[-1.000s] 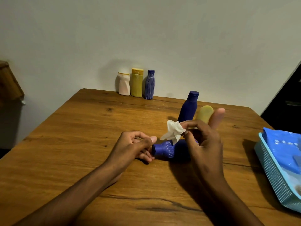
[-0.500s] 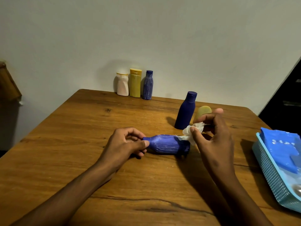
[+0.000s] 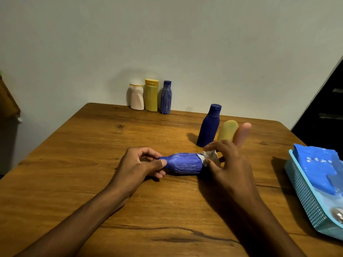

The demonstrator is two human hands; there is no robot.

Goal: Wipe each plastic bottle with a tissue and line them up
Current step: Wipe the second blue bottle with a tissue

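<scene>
Head view: left hand (image 3: 138,166) pinches the lying ribbed blue bottle (image 3: 185,163) by its neck; right hand (image 3: 225,164) fingers clamp a tissue (image 3: 208,156) against its base

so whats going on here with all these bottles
A person is wiping a ribbed blue bottle that lies on its side on the table. The left hand pinches its cap end, and the right hand holds a tissue against its base. Three bottles stand lined up by the wall; three more wait behind the right hand.
</scene>
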